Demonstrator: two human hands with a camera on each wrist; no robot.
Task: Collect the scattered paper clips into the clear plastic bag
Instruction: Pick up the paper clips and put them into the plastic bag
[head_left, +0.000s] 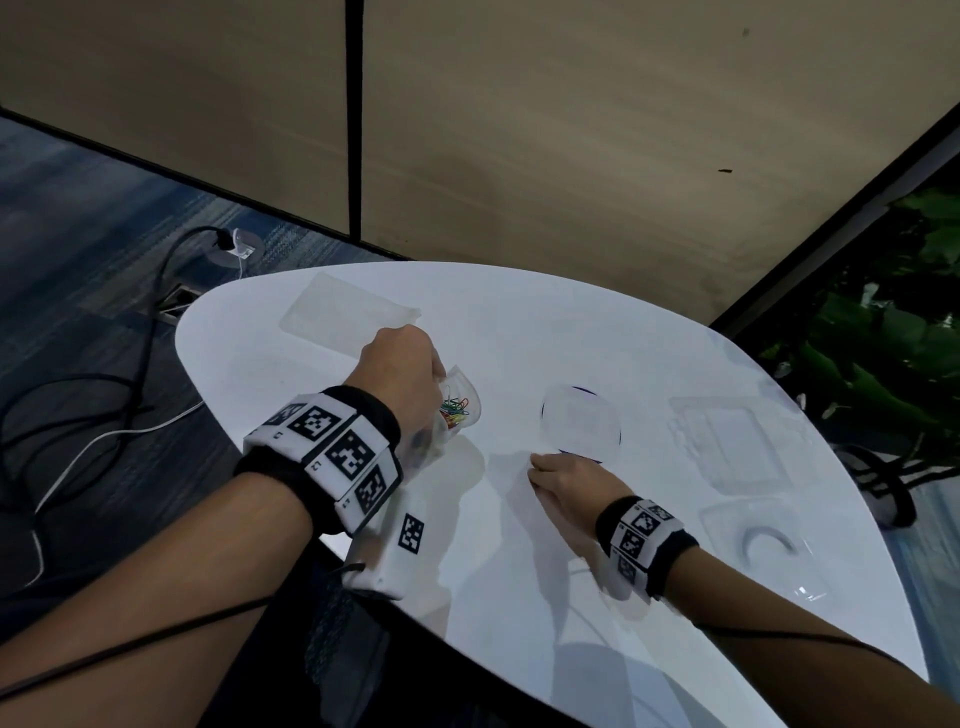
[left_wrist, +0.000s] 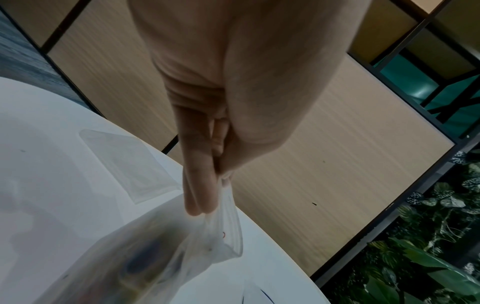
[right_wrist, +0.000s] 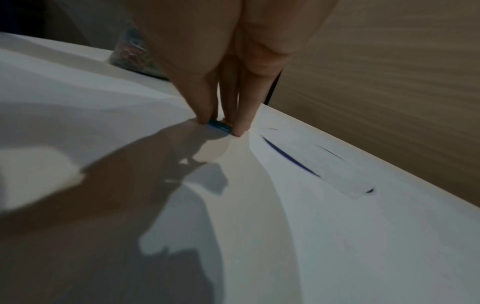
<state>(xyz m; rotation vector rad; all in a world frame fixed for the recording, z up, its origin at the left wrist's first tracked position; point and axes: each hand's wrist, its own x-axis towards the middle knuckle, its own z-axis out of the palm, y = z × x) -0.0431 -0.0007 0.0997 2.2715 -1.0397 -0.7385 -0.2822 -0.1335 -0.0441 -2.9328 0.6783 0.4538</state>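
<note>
My left hand (head_left: 410, 364) pinches the top edge of the clear plastic bag (head_left: 457, 410) and holds it up over the white table (head_left: 519, 571). Several coloured paper clips (head_left: 453, 407) lie bunched inside the bag. In the left wrist view the thumb and fingers (left_wrist: 200, 197) squeeze the bag's rim (left_wrist: 228, 232). My right hand (head_left: 561, 478) is down on the table to the right of the bag. In the right wrist view its fingertips (right_wrist: 241, 127) pinch a blue paper clip (right_wrist: 219, 125) that lies against the tabletop.
A round clear lid with a dark rim (head_left: 581, 422) lies just beyond my right hand. Clear plastic trays (head_left: 737, 441) and a clear dish (head_left: 763, 545) sit at the right, a flat clear sheet (head_left: 345, 314) at the far left. Plants (head_left: 893, 332) stand past the table's right edge.
</note>
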